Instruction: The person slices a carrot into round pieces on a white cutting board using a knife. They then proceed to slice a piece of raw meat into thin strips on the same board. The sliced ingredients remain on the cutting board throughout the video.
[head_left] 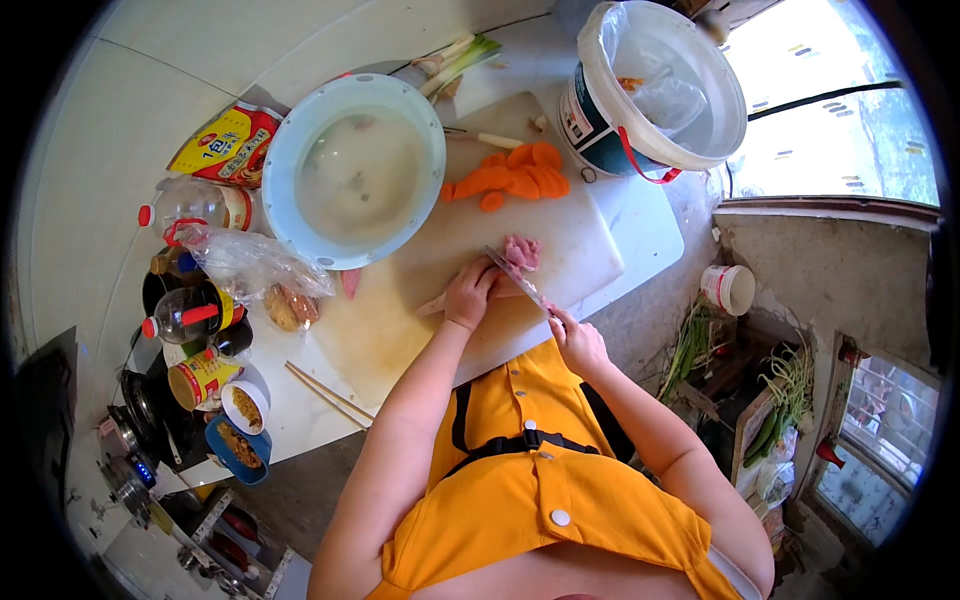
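Observation:
My right hand (582,347) is closed round the handle of a kitchen knife (520,280), its blade slanting up and left across the board. Under the curled fingers of my left hand (470,294), a piece of raw pink meat (432,304) is held against the cutting board (390,335). Cut raw meat (522,252) lies in a small heap on the far side of the blade. Farther back on the board, orange carrot slices (515,180) are piled up. A small pink scrap (350,282) sits near the basin's edge.
A light blue basin (428,200) of cloudy water stands behind left, a bag-lined bucket (590,110) back right. Leeks (462,65) lie at the back. Bottles (188,314), a plastic bag (255,265), small bowls (238,450) and chopsticks (328,394) occupy the left side.

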